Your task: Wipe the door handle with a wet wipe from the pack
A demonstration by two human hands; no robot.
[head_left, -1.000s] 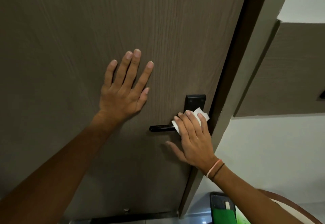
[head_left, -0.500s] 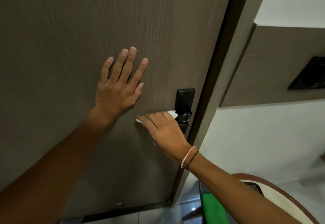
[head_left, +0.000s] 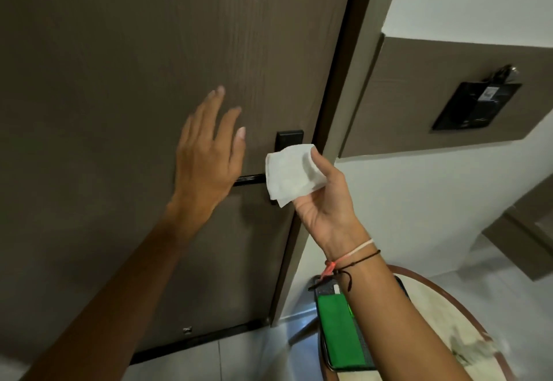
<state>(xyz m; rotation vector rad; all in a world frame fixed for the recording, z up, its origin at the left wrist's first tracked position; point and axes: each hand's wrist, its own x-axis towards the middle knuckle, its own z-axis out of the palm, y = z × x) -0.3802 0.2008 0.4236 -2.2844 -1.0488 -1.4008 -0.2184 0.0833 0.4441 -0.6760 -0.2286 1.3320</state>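
Head view: right hand palm-up, fingers pinching folded wet wipe just in front of the door handle, covering its right end. Left hand spread wide, empty, just left of the handle, by the door. Green pack on table, below handle.

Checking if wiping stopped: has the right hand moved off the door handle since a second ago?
Yes. The right hand has pulled the wet wipe off the door handle, turned palm-up toward the camera.
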